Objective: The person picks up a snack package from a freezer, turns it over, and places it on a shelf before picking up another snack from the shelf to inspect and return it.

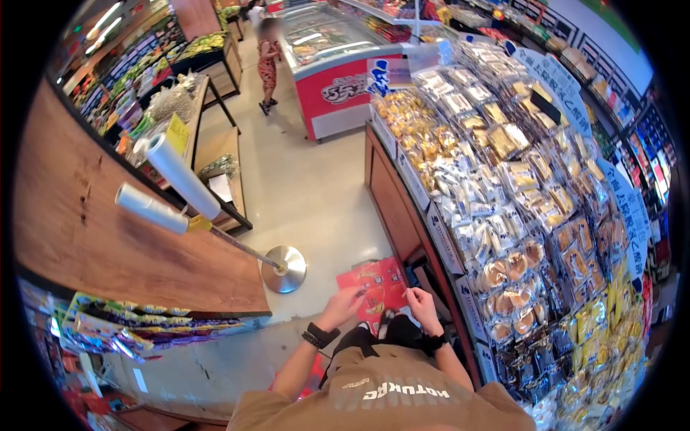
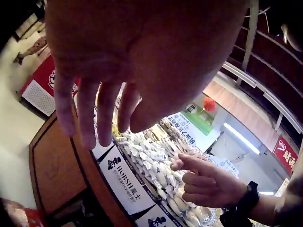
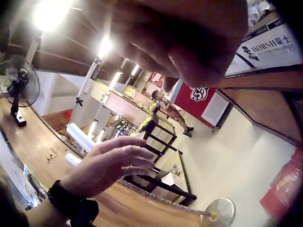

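Note:
Both hands hang in the air in front of the body, apart from each other. The left hand [image 1: 341,307] has its fingers loosely spread and holds nothing; in the left wrist view the same hand [image 2: 128,71] shows its fingers pointing down. To the right, the right hand [image 1: 422,309] has its fingers bent, and in the left wrist view this hand [image 2: 210,182] looks loosely curled with nothing visible in it. Beneath them a red printed sheet or bag [image 1: 374,287] shows near the feet. Packaged snacks [image 1: 496,230] fill the sloped stand beside the right hand.
A metal pole base [image 1: 285,269] stands on the floor, with plastic bag rolls [image 1: 182,176] on its pole. The wooden counter [image 1: 144,244] is at the left. Further off are a red freezer [image 1: 338,100] and another person [image 1: 267,65]. A fan [image 3: 21,87] stands on the counter.

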`<state>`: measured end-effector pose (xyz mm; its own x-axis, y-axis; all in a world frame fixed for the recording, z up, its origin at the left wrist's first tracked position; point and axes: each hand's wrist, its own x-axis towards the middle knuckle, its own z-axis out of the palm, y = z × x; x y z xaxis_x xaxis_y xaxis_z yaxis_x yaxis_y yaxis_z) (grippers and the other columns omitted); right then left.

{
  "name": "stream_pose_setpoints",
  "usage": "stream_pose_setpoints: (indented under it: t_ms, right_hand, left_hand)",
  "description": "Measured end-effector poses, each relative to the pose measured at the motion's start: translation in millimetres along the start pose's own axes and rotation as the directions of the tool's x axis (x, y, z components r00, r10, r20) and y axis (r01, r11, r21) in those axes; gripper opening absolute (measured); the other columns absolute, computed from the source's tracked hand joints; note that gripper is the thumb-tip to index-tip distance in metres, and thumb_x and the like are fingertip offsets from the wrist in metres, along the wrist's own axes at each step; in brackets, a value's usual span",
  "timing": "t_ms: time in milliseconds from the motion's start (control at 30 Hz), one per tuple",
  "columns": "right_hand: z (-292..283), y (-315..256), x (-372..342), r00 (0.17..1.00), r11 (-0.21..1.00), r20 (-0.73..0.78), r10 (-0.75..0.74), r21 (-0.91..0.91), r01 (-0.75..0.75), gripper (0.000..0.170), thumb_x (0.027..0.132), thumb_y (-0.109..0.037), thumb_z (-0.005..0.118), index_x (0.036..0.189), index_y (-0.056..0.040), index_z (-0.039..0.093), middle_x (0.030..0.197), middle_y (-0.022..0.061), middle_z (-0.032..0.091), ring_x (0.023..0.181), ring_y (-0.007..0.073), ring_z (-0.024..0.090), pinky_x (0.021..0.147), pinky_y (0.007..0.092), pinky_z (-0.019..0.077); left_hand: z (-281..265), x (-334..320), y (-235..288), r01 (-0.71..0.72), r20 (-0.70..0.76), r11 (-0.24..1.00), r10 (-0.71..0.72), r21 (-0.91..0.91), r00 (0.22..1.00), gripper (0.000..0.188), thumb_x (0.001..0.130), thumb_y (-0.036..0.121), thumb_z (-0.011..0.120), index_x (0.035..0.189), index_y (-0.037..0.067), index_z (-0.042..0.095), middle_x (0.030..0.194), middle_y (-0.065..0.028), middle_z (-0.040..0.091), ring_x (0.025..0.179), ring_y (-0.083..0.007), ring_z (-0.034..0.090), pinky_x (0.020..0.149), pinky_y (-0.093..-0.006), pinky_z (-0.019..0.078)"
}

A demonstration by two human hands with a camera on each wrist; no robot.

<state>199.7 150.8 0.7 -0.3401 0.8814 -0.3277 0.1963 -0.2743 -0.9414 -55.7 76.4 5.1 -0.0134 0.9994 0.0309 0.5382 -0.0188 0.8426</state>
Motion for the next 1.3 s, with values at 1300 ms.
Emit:
stream_pose_setpoints:
  t_ms: [1300]
  right_hand:
    - [-86.0,-129.3,301.4,0.7,0.979,-0.694,-0.169,-0.034,0.203,0.016,0.081,0.004,0.048,0.08,0.001,0.064,0.069,0.0091,0.065,0.066,0.0164,0.061,0.061,0.0324,0.0469]
  left_hand:
    - [30.2,522.7,-45.0,-0.079,0.448,0.945,0.223,-0.317,0.866,0.018,0.088,-0.001,0.069,0.105,-0.005,0.065,0.092,-0.011,0.071,0.082,-0.0178,0.067,0.076,-0.0316,0.0538]
